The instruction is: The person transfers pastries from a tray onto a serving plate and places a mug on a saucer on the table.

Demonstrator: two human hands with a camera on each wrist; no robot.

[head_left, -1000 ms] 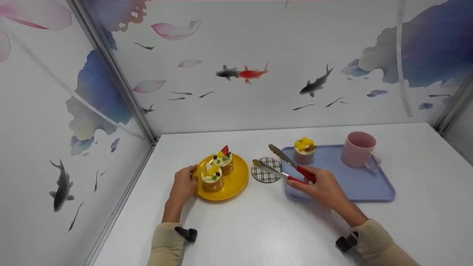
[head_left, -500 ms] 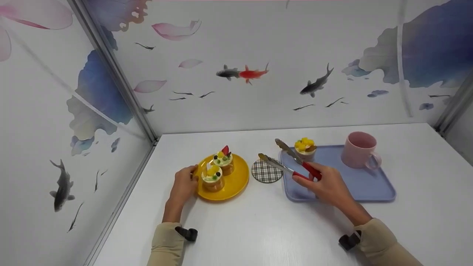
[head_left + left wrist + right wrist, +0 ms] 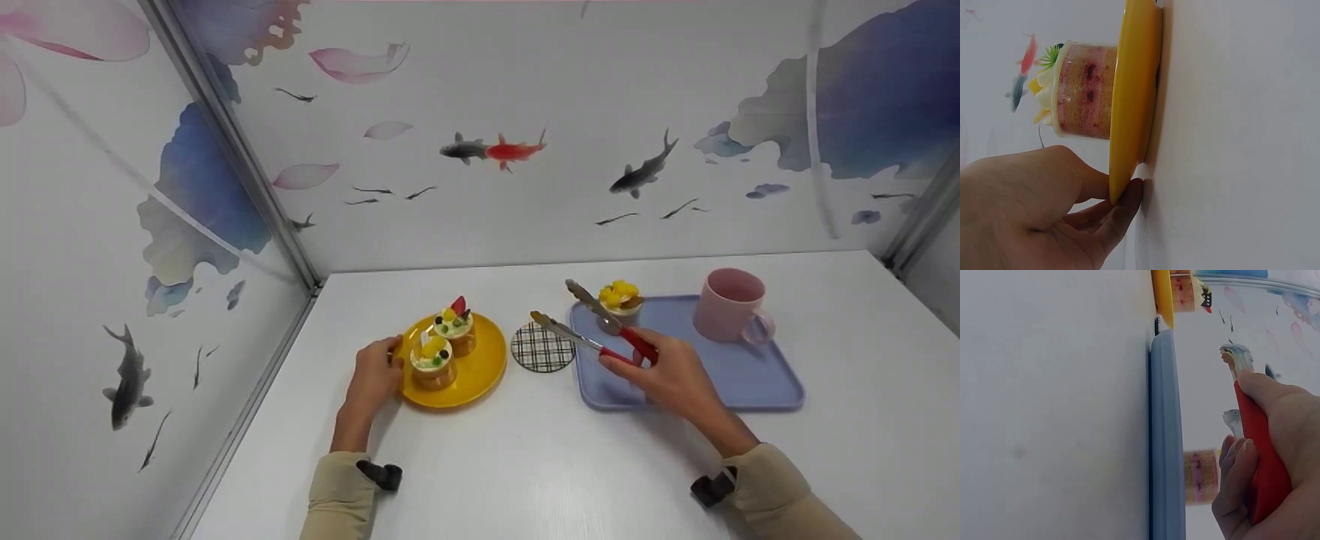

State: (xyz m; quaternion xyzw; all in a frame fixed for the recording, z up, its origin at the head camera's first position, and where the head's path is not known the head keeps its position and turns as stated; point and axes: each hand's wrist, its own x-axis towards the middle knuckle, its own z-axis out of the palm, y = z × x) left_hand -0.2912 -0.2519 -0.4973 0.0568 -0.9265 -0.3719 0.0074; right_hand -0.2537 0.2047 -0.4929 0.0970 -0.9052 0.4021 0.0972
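Observation:
My left hand pinches the rim of the yellow plate, thumb on top and fingers underneath in the left wrist view. On that plate stand two cake cups topped with fruit, the nearer cake cup beside my hand and a strawberry-topped cake cup behind it. My right hand grips the red handles of metal tongs, whose arms are spread with nothing between the tips. The tongs overlap the left edge of the blue tray, close before a mango-topped cake cup standing on it.
A pink mug stands at the tray's back right. Between plate and tray lies a round checked coaster. Printed wall panels close off the back and left of the white table.
My right hand has moved the tongs a little right and back, closer to the mango-topped cake cup. The left hand and yellow plate have kept their place.

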